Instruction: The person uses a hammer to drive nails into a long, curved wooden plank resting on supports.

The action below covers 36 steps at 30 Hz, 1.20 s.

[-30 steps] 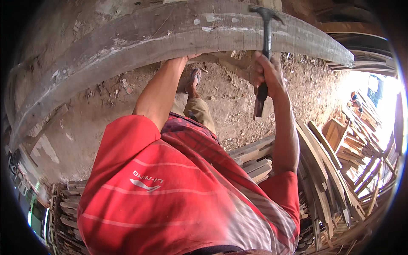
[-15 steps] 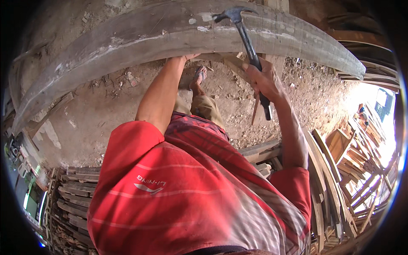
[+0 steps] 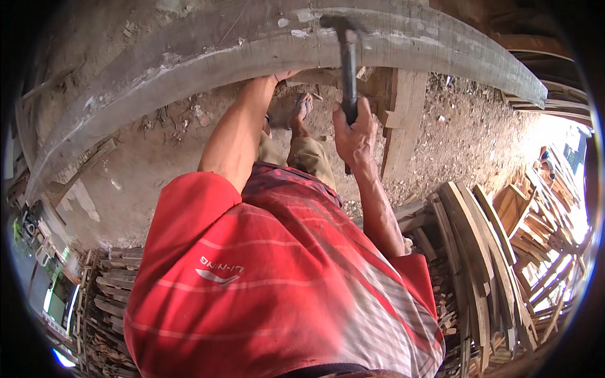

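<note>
My right hand (image 3: 356, 135) is closed round the handle of a claw hammer (image 3: 349, 69). The hammer's dark head is blurred and shows against the long curved grey beam (image 3: 252, 60), which crosses the upper view; I cannot tell whether it touches. Pale scuffs and scratches mark the beam. At its near edge, my left hand (image 3: 283, 75) reaches beneath the beam, touching or close to it. The fingers of that hand are mostly hidden.
Bare dirt ground (image 3: 151, 189) with scraps lies below the beam. A wooden plank (image 3: 406, 120) stands by the beam's near side. Stacked curved timbers (image 3: 469, 252) are at right, more boards (image 3: 116, 283) at lower left. My sandalled foot (image 3: 304, 104) is under the beam.
My right hand has swung left and slightly nearer with the hammer, whose handle now points almost straight away from me. My left hand stays by the beam's edge.
</note>
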Available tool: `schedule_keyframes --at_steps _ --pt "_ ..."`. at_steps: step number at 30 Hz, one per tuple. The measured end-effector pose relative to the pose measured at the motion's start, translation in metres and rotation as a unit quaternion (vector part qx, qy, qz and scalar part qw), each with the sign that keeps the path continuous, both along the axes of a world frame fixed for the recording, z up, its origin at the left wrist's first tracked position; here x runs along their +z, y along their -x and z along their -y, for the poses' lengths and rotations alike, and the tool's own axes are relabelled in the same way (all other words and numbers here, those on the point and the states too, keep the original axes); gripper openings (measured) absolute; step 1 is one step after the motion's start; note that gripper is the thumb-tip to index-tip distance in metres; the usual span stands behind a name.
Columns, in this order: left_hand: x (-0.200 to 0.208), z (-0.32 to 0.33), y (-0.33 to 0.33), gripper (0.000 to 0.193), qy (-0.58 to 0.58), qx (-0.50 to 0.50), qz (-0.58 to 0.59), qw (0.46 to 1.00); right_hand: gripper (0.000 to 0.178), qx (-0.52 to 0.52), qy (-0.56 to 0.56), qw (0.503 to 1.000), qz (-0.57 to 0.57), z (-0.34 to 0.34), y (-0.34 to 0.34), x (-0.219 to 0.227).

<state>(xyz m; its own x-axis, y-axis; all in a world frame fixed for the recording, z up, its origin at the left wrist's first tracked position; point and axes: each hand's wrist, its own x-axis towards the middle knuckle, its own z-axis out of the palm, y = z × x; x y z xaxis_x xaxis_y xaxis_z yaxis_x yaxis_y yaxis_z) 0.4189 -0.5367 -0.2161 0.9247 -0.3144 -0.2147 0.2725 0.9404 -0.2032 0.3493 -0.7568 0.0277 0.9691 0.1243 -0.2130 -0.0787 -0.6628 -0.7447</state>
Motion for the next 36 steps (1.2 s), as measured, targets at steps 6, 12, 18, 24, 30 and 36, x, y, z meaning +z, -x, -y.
schedule_keyframes --at_steps 6,12,18,24,30,36 --pt "0.000 -0.002 -0.001 0.049 0.009 -0.001 0.028 1.000 0.020 -0.037 0.014 0.999 -0.010 -0.010 0.006 0.001" --pt "0.001 -0.003 -0.004 0.049 0.016 -0.002 0.054 0.998 0.026 -0.053 -0.014 0.998 0.021 -0.014 0.012 0.015" --pt "-0.008 -0.005 -0.005 0.049 0.070 -0.004 0.136 0.988 0.026 -0.055 0.035 0.997 -0.028 -0.020 0.008 -0.004" --pt "-0.024 -0.008 -0.004 0.053 -0.070 0.021 0.070 0.995 0.022 -0.094 -0.027 0.994 0.039 -0.016 0.018 0.021" --pt "0.006 0.009 -0.012 0.049 0.098 -0.025 0.138 0.985 0.019 -0.060 0.039 0.996 -0.061 -0.017 0.011 -0.012" --pt "-0.020 -0.017 -0.002 0.042 0.058 0.005 0.124 0.991 0.016 -0.136 -0.116 0.983 0.043 -0.021 0.013 0.005"
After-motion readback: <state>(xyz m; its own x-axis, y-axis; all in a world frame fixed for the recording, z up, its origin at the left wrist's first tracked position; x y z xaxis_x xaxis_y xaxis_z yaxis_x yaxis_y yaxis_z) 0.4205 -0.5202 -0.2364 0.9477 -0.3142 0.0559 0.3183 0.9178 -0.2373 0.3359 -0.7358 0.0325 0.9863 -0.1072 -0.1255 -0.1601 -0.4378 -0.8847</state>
